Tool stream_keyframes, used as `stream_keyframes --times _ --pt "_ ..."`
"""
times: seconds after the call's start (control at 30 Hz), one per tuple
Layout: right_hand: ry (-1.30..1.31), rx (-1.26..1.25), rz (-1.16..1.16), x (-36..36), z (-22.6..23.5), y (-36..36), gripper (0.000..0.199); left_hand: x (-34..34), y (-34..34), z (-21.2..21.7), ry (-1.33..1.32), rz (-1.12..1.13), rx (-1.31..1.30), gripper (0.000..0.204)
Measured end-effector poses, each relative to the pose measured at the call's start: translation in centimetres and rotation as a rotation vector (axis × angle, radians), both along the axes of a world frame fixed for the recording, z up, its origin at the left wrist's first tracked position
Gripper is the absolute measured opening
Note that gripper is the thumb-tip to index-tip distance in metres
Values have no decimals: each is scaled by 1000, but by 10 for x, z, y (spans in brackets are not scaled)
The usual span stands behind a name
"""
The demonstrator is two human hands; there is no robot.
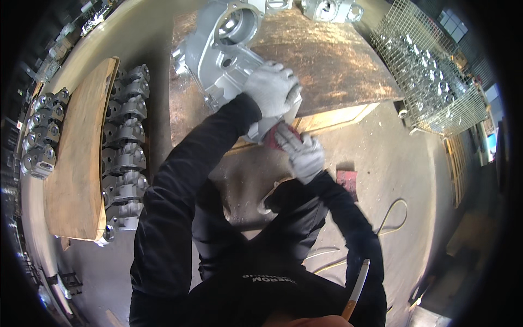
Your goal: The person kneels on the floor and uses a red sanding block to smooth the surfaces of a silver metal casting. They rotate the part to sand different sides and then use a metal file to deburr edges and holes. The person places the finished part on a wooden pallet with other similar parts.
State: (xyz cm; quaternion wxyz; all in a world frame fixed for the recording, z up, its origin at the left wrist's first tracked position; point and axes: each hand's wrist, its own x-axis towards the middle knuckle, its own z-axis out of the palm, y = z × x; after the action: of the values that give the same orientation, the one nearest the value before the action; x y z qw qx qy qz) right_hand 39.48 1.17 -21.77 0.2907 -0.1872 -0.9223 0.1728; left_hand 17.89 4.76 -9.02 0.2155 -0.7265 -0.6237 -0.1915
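A large grey cast metal housing (220, 52) lies on a worn brown metal table (332, 65), its near end hanging over the table's front edge. My left hand (271, 87), in a white glove, grips that near end from above. My right hand (302, 152), also gloved, is just below it, pressing a small red pad (272, 137) against the casting's lower edge. Both sleeves are black.
Several similar grey castings (126, 141) stand stacked in rows at the left, with a wooden board (79, 158) between layers. More castings (327, 8) sit at the table's far edge. A wire mesh cage (430, 76) of parts stands at the right. A hose (395, 215) lies on the concrete floor.
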Motion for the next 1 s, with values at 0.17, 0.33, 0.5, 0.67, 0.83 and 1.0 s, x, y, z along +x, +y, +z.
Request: stream_keyframes --times 0.17,0.33,0.5,0.67,0.83,1.0 --pt "502 -1401 115 4 18 5 44 -1 -2 1 -38 -7 -58 31" --pt "646 -1705 114 -7 30 -20 35 -1 -1 -1 -23 3 -43 31" --pt "9 392 62 10 46 14 81 -3 -1 -8 -62 -40 45 30" --pt "-188 555 -14 9 37 49 71 -3 -1 -7 -76 -44 24 29" --pt "-4 -191 32 21 13 9 64 -4 -12 5 -285 -95 -42 31" --pt "619 -539 249 43 103 69 64 -56 -34 56 -210 230 198 52"
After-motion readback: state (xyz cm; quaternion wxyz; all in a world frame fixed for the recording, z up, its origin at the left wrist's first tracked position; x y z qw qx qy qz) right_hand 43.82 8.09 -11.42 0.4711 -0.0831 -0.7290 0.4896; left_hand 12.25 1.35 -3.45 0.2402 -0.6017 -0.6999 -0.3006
